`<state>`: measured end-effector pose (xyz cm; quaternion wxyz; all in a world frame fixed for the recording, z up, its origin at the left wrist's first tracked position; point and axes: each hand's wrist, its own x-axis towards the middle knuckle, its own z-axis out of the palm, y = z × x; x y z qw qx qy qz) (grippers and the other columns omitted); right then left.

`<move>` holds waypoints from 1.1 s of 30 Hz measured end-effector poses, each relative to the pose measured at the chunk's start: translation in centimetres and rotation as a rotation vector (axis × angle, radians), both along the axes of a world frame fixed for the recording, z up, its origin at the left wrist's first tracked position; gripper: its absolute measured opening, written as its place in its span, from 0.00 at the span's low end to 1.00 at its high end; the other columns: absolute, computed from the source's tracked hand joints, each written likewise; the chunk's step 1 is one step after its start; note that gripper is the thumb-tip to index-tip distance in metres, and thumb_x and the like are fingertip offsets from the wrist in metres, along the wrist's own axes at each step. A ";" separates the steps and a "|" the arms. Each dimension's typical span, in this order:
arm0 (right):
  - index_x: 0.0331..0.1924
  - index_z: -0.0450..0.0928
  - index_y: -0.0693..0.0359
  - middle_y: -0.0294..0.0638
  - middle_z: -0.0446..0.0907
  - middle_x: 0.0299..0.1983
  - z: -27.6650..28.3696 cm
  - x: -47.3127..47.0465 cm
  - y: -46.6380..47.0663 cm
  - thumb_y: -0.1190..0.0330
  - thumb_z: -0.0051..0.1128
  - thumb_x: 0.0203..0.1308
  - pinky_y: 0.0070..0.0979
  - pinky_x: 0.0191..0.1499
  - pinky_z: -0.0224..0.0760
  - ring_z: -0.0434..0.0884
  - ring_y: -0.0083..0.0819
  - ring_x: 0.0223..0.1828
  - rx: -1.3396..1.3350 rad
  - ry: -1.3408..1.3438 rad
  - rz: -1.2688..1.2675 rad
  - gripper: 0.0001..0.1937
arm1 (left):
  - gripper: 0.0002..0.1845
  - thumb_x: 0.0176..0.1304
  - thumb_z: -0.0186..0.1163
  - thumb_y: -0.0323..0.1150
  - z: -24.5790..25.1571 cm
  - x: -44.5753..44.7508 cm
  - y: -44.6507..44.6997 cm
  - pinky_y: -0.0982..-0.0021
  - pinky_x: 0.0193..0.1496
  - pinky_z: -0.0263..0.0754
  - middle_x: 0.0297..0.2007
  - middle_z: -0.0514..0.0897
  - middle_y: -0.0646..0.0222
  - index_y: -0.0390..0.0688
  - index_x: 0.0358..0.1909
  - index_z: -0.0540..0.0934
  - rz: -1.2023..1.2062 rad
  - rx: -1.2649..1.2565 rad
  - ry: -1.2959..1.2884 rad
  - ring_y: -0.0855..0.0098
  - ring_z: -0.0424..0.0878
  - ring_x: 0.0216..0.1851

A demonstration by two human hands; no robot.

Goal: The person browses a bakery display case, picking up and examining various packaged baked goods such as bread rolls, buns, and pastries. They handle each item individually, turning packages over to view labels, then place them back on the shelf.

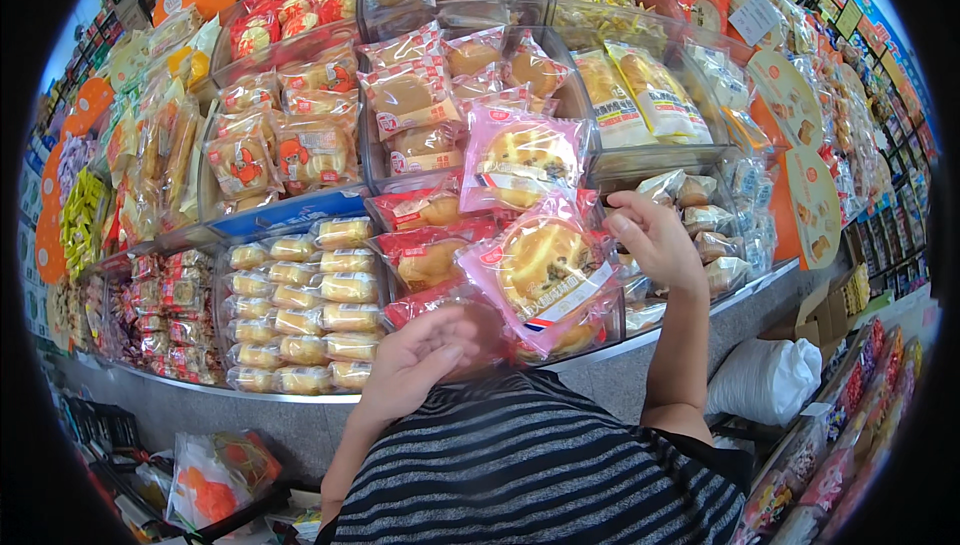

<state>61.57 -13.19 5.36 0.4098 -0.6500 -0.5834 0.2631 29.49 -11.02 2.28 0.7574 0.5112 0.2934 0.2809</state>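
Observation:
My left hand is slightly blurred, fingers loosely curved and holding nothing visible. It hovers over the front of a bin of red-wrapped buns. My right hand is raised at that bin's right side, thumb and forefinger apart and bent toward the wrappers. No item shows in its grasp. Between my hands, a round bread in a pink clear-fronted bag lies tilted on top of the bin. Behind it a second pink-bagged bread leans on the divider. Part of another pink pack shows underneath at the front.
Small wrapped cakes fill the bin on the left. Clear-bagged breads lie to the right. Behind are packaged cakes and yellow cheese bread bags. A white sack stands on the floor at right.

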 end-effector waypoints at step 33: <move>0.42 0.72 0.73 0.43 0.78 0.31 0.0 -0.9 -3.3 0.73 0.56 0.53 0.21 0.35 0.72 0.79 0.26 0.31 0.285 0.156 0.121 0.14 | 0.25 0.52 0.55 0.24 0.5 7.5 0.3 0.68 0.53 0.70 0.48 0.76 0.58 0.31 0.54 0.65 0.514 -0.015 -0.431 0.69 0.77 0.47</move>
